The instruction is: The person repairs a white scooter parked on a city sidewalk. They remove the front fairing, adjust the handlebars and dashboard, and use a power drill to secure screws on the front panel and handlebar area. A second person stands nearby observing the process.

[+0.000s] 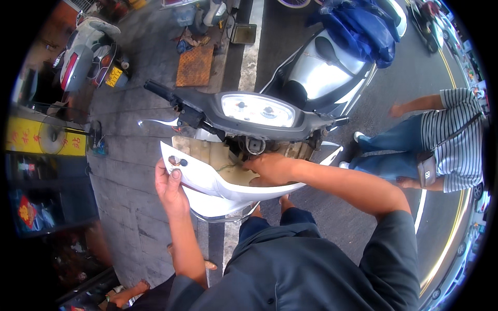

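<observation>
In front of me stands a motor scooter with its dark handlebar cover (207, 106) and clear headlight (258, 109). A white front panel (207, 179) sits loose from the scooter body, its upper edge pulled toward me. My left hand (174, 189) grips the panel's left corner, thumb on the outer face beside a small hole and a dark round spot. My right hand (270, 168) reaches over the panel's edge into the gap below the headlight. Its fingers are bent near dark wiring (254, 145); what they hold is hidden.
A silver scooter (332, 62) with a blue cover (363, 31) stands beyond. To the right, a person in a striped shirt (451, 135) stands close by. An orange mat (195, 66) and a metal tray (244, 34) lie ahead. Another person's hand (137, 290) shows at lower left.
</observation>
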{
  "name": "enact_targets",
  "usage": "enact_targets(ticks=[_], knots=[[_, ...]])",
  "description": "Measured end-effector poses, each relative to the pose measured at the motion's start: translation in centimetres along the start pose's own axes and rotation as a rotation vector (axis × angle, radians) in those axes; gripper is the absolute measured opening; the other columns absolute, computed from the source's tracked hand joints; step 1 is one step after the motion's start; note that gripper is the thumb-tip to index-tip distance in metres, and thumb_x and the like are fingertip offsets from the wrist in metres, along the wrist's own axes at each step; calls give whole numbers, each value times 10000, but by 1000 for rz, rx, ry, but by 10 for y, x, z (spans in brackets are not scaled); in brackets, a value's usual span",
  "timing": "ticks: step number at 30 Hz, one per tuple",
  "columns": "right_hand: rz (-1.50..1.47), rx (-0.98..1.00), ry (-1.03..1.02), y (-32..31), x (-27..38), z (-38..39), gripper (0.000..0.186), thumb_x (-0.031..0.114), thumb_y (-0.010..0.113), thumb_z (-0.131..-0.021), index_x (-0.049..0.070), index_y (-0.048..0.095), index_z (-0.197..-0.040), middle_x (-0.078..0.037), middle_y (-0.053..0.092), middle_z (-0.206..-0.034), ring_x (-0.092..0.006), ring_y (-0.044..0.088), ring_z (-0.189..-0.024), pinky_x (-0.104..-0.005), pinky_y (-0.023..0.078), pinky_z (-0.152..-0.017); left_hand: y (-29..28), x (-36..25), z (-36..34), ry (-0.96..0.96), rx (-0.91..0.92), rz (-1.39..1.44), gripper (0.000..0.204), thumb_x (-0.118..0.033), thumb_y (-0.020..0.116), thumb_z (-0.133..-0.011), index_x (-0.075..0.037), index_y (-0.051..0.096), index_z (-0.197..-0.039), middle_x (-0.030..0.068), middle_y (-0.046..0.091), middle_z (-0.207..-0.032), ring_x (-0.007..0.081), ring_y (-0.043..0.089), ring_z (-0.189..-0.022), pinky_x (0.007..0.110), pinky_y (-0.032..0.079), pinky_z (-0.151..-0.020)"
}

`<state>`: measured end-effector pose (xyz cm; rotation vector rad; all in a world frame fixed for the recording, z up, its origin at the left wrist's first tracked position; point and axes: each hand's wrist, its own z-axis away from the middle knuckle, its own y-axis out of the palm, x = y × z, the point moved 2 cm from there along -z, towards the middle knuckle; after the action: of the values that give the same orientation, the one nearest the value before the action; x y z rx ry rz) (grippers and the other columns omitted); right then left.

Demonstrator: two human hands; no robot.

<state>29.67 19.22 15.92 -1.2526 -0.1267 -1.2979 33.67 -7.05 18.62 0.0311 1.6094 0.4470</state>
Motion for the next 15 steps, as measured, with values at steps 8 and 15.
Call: enact_targets(ticks=[8, 15], knots=[[-341, 35, -87, -34, -9, 25, 383, 304, 570, -938, 38, 652, -1202, -196, 695, -1132, -356, 646, -1088, -432, 474, -963, 4, 5, -1, -51, -31, -5, 356, -196, 724, -888, -37, 574, -1168, 103, 613, -1237, 206, 557, -1155, 374, 404, -1050], [-287, 141, -26, -35, -20, 32, 443, 384, 521, -965, 61, 647, -1240, -181, 636, -1249, -348, 594, -1181, -419, 459, -989, 9, 1, 0, -30, -36, -33, 383, -186, 736, -879, -38, 570, -1192, 107, 605, -1260, 210, 544, -1178, 374, 374, -1075]])
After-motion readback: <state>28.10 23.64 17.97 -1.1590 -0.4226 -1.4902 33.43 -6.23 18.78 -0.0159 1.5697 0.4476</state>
